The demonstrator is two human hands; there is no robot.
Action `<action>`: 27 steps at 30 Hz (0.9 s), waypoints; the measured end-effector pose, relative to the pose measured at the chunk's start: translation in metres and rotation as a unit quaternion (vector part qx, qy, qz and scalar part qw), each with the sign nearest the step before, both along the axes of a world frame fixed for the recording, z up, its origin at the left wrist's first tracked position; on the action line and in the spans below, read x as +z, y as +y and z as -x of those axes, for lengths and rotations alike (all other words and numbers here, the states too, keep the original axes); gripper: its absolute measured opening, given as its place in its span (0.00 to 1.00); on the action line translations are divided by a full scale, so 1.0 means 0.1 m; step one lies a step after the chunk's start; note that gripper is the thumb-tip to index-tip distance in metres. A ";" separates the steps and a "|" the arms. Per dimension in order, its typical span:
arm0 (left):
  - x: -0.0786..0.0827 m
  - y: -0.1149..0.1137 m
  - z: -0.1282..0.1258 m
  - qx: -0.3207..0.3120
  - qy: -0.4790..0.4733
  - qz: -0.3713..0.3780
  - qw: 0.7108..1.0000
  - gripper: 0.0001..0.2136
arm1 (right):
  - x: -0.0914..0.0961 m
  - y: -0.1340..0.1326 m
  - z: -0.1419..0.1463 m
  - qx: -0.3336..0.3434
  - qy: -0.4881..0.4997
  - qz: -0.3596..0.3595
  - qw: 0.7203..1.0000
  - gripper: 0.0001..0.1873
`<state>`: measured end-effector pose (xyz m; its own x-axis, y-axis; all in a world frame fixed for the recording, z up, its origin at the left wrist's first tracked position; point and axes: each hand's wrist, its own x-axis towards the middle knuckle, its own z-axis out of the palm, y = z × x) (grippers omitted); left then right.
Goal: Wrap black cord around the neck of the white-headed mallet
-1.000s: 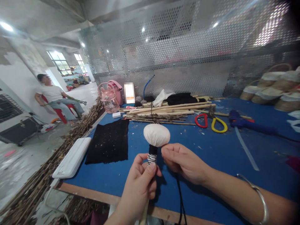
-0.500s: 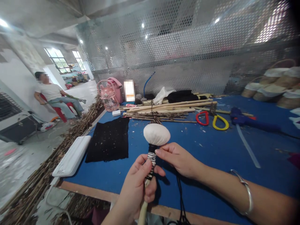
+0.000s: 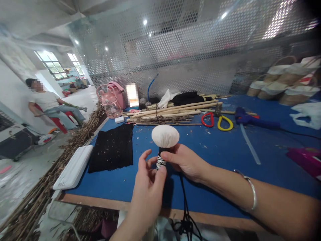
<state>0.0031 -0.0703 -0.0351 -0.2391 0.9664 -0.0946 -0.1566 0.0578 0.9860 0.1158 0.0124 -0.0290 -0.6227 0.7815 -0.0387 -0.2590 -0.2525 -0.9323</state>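
Note:
A stick topped with a round white cloth ball point(image 3: 165, 136) stands upright in front of me above the blue table point(image 3: 220, 157). Black cord point(image 3: 186, 201) is wound in bands round the neck just under the ball and trails down past the table's front edge. My left hand point(image 3: 147, 187) is closed round the stick below the wound neck, index finger lifted. My right hand point(image 3: 184, 160) pinches the neck under the ball from the right; a silver bangle point(image 3: 250, 190) sits on that wrist.
On the table lie a black cloth point(image 3: 111, 149), a white flat case point(image 3: 74, 167), a bundle of sticks point(image 3: 173, 115), red-and-yellow-handled shears point(image 3: 217, 122), a blue glue gun point(image 3: 250, 118), a pink jug point(image 3: 110, 102) and woven baskets point(image 3: 283, 87). A person point(image 3: 48, 103) sits at the left.
The view has shifted left and down a little. My right hand has moved closer under the ball, and my left hand's index finger has lifted off the stick.

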 end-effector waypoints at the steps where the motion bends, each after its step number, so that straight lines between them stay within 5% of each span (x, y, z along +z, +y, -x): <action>1: 0.00 0.00 -0.02 0.009 0.047 -0.018 0.999 0.23 | 0.00 -0.01 0.01 -0.001 -0.001 -0.009 1.000 0.21; 5: -0.03 0.03 -0.06 0.023 0.095 -0.055 0.994 0.16 | 0.00 -0.02 0.01 0.007 -0.014 -0.060 0.998 0.20; 10: -0.03 0.09 0.05 -0.021 -0.017 -0.033 0.999 0.11 | 0.04 0.00 -0.05 0.014 -0.052 -0.128 0.990 0.14; 16: -0.04 0.04 0.10 -0.062 -0.106 -0.010 0.992 0.13 | 0.08 0.00 -0.10 0.100 -0.059 -0.133 0.984 0.13; 21: -0.05 0.00 0.12 -0.074 -0.199 0.043 0.976 0.11 | 0.03 0.03 -0.10 0.067 -0.103 -0.104 0.987 0.11; 27: -0.11 0.00 0.18 -0.105 -0.308 0.081 0.942 0.12 | 0.05 -0.01 -0.07 0.071 -0.130 -0.173 0.974 0.09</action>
<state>-0.0145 -0.0707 -0.0456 0.1048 0.9471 -0.3035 -0.6636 0.2939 0.6879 0.1229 0.0115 -0.0243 -0.7301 0.6821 0.0416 0.0110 0.0727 -0.9973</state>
